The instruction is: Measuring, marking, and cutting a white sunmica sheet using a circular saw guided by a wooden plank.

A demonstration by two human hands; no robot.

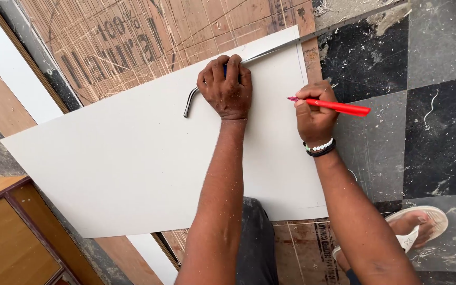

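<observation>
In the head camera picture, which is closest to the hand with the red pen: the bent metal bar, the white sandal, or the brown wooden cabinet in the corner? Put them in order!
From the right hand holding the red pen:
1. Bent metal bar, to its left on the white sheet, under the left hand.
2. White sandal, lower right on the floor.
3. Brown wooden cabinet, far lower left corner.

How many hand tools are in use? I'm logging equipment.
2: a bent grey metal bar pinned under the left hand on the pale sheet; a red pen in the right hand.

The left hand (228,87) is pressed flat, fingers curled forward, while the right hand (315,113) is closed in a writing grip, both forearms extended.
</observation>
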